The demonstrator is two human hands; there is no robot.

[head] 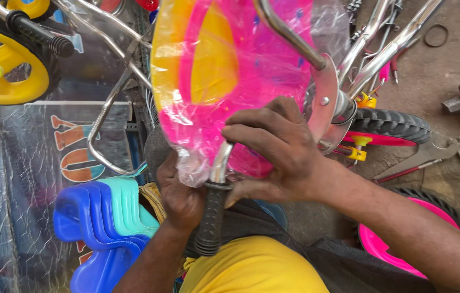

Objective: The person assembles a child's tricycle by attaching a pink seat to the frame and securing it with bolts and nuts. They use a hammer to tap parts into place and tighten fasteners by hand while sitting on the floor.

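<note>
Both hands are clamped around the plastic-wrapped pink basket [224,70] on the chrome handlebar [220,163], right hand [278,149] over its lower edge, left hand [178,195] underneath beside the black grip [211,220].

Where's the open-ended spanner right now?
In the head view, the spanner lies on the ground at the right, just below the black tyre.

Left hand [178,198]: fingers hidden behind the wrapped pink basket [224,70]. Pink wheel [403,239]: partly covered by the forearm.
</note>
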